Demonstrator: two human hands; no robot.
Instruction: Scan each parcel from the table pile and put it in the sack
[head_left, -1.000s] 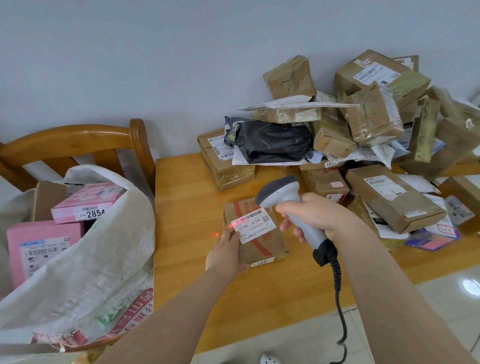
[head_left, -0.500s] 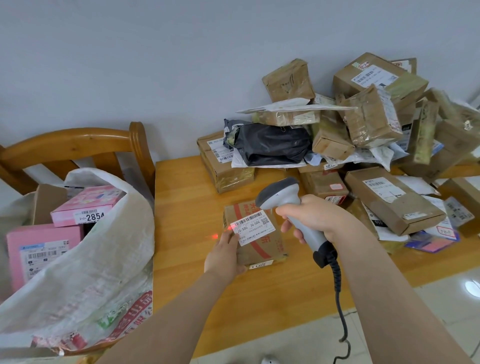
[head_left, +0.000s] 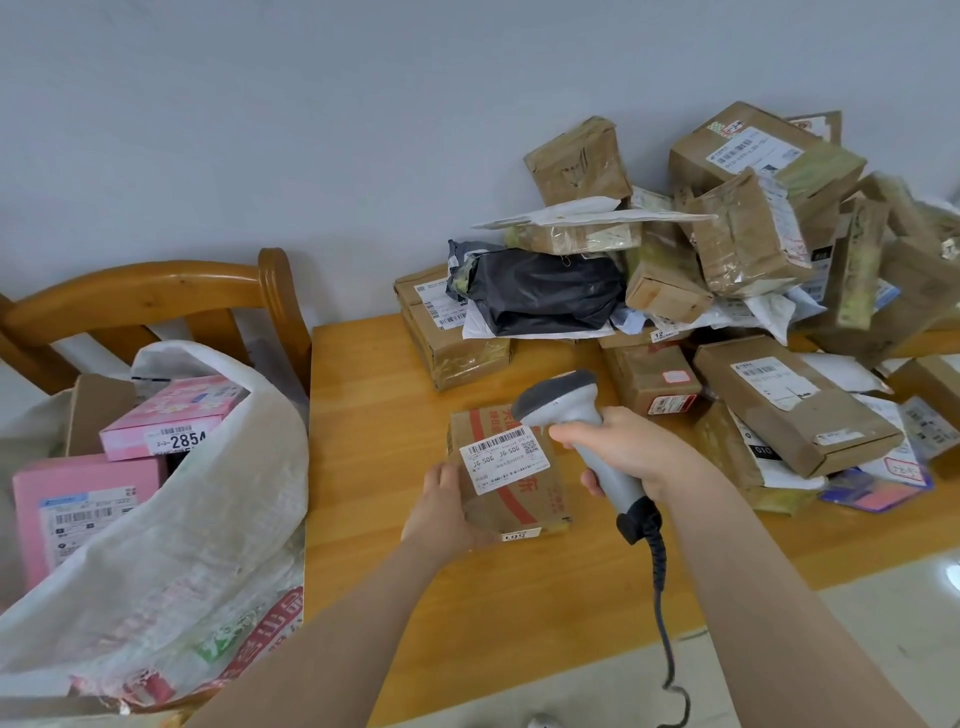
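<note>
Scanner (head_left: 563, 402) sits in right hand (head_left: 628, 449), fingers (head_left: 571, 432) curled round it, over parcel (head_left: 514, 483) clasped by left hand (head_left: 441, 512).

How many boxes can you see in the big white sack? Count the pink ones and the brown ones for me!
Pink boxes: 2
Brown boxes: 1
Total showing in the sack: 3; more may be hidden underneath.
</note>
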